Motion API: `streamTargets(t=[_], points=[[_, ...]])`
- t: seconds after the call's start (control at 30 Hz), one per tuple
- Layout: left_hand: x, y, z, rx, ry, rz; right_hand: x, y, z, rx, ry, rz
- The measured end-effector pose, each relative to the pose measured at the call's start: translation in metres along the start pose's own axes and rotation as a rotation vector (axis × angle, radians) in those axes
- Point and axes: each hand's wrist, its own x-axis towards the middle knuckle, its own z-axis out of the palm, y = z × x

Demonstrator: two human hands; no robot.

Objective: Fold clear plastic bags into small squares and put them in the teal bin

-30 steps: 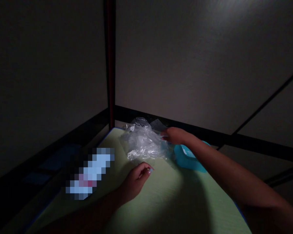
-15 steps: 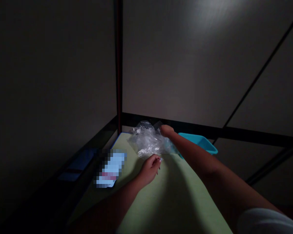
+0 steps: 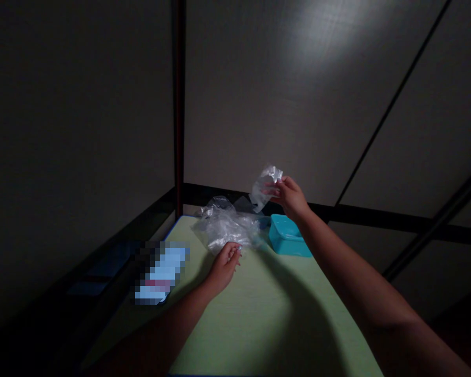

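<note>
Raised above the back of the table, my right hand point(image 3: 292, 198) pinches a clear plastic bag point(image 3: 264, 187) between thumb and fingers. The bag hangs to the left of the hand, crumpled and see-through. My left hand point(image 3: 223, 268) is over the table with its fingers curled in and the thumb against them; whether anything small is between them I cannot make out. Just beyond it lies a loose heap of clear plastic bags point(image 3: 227, 225). A turquoise plastic basket point(image 3: 288, 245) stands right of the heap, partly covered by my right forearm.
The pale green table point(image 3: 255, 314) sits in a corner against dark wall panels point(image 3: 255, 104). A phone point(image 3: 163, 275) with a lit, blurred screen lies at the table's left edge. The light is dim, and my arms cast shadows across the tabletop.
My right hand has risen from the heap with a plastic bag in it. My left hand stays near the front of the heap. The view has shifted a little to the right.
</note>
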Motion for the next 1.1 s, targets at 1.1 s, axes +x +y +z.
streamTargets(t=[1.1], points=[[-0.021, 0.011, 0.014, -0.466, -0.164, -0.385, -0.174, 0.098, 0.061, 0.508, -0.293, 0.231]])
